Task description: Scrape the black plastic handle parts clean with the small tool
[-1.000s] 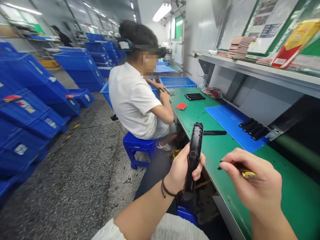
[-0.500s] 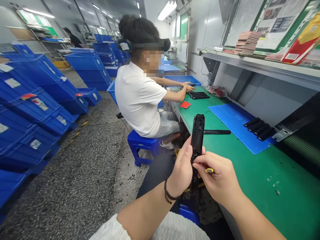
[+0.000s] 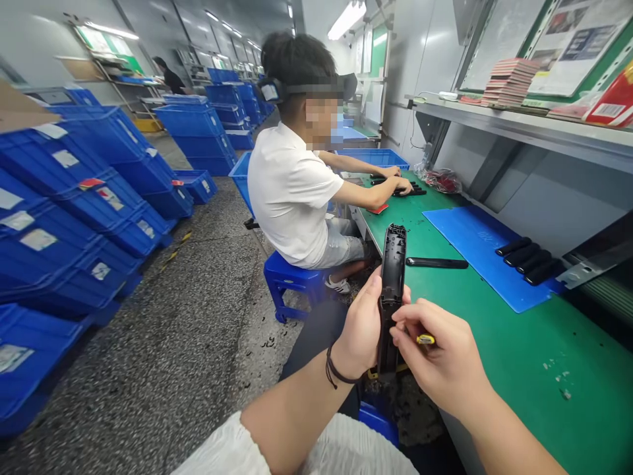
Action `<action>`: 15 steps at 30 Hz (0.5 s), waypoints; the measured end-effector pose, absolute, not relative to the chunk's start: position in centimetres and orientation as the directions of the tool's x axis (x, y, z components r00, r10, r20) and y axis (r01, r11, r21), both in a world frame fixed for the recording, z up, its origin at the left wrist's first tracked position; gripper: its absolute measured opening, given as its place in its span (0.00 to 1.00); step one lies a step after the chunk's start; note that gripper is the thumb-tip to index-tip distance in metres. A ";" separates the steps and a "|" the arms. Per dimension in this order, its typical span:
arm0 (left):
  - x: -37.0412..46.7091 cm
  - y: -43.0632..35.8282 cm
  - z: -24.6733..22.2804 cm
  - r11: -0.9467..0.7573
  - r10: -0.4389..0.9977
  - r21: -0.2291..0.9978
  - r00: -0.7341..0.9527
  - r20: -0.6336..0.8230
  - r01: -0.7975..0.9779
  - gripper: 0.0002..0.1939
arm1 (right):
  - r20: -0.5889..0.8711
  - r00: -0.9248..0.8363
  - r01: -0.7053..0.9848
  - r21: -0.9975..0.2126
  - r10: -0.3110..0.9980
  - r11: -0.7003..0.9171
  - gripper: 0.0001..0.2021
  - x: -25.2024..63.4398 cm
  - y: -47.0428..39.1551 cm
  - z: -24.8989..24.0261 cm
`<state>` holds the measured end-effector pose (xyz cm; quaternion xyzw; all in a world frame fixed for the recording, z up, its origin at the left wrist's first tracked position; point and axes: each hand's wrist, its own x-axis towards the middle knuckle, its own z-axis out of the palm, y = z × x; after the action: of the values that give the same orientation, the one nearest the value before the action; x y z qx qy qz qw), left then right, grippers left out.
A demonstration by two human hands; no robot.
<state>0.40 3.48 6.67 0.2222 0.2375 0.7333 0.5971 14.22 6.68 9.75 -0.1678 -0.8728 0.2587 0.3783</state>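
A long black plastic part [image 3: 394, 267] stands nearly upright in front of me, its hollow ribbed side towards the camera. My left hand [image 3: 363, 323] is wrapped round its lower half from the left. At its right edge, my right hand [image 3: 440, 349] is closed on a small yellow tool [image 3: 425, 339]; most of the tool is hidden by the fingers. Behind the part, another long black piece [image 3: 437, 262] lies on the green table [image 3: 514, 349]. Several black parts [image 3: 528, 258] rest side by side on a blue mat [image 3: 487, 260] to the right.
A person in a white shirt [image 3: 297, 191] sits ahead on a blue stool [image 3: 291, 277], hands over several black pieces [image 3: 418, 191] on the table. Stacked blue crates [image 3: 64, 191] line the left side. A metal shelf [image 3: 519, 122] runs above the table at right.
The view has turned slightly left, so the scene sits further right. The seated person's hands have moved onto the black pieces. My fingertips have drawn slightly off the held part.
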 end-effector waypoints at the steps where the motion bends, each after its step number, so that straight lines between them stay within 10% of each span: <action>1: 0.1 3.6 6.7 -0.144 0.985 0.596 -0.173 0.009 -0.790 0.24 | 0.581 -0.682 0.069 -0.554 0.444 0.830 0.03 14.3 6.7 9.8; 10: -2.2 4.8 7.7 -0.169 0.954 0.376 -0.247 -0.170 -0.911 0.25 | 0.612 -0.791 0.012 -0.007 0.014 1.000 0.12 13.7 5.9 8.3; 15: -2.5 4.5 7.4 -0.060 0.986 0.381 -0.113 -0.120 -0.923 0.29 | 0.556 -0.831 0.023 0.002 0.018 1.000 0.14 13.6 5.8 8.5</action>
<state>-2.53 4.55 7.37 0.0860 0.1851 0.7228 0.6603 13.63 5.78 8.54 -0.0107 -0.9568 -0.0045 0.2904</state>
